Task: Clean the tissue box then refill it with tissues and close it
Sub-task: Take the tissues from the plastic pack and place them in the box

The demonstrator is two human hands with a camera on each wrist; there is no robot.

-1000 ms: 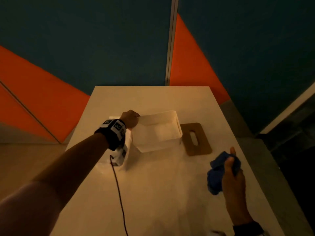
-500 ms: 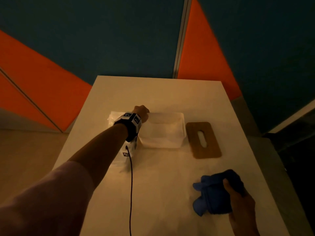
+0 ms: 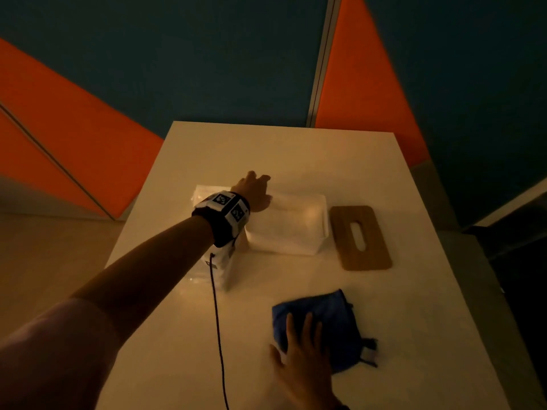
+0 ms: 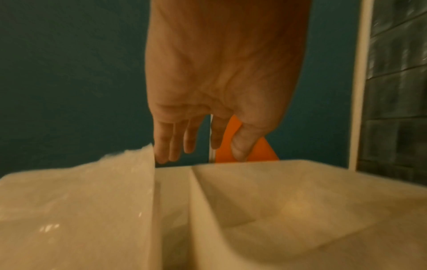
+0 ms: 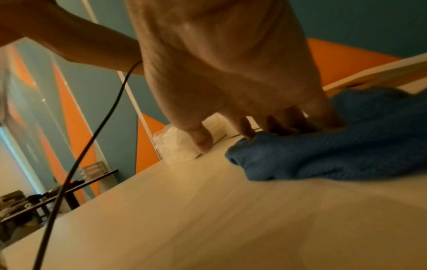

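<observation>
The white tissue box (image 3: 284,232) stands open-topped and flat on the white table (image 3: 266,149). Its wooden lid (image 3: 359,238) with a slot lies just right of it. A plastic-wrapped tissue pack (image 3: 217,267) sits against the box's left side, partly hidden by my left wrist. My left hand (image 3: 256,189) hovers over the box's far left corner with straight fingers (image 4: 175,146) and holds nothing; below it are the pack (image 4: 80,201) and the box (image 4: 277,191). My right hand (image 3: 302,335) lies flat on the blue cloth (image 3: 334,318) near the front, fingers (image 5: 272,124) pressing the cloth (image 5: 335,149).
A black cable (image 3: 217,321) hangs from my left wrist across the table's front half. The table ends at a teal and orange wall behind. Floor drops away on both sides. Bare tabletop lies between the cloth and the box.
The box, held tilted a second ago, now stands flat and my left hand has let go. My right hand has lowered the bunched cloth onto the table and spread flat on it.
</observation>
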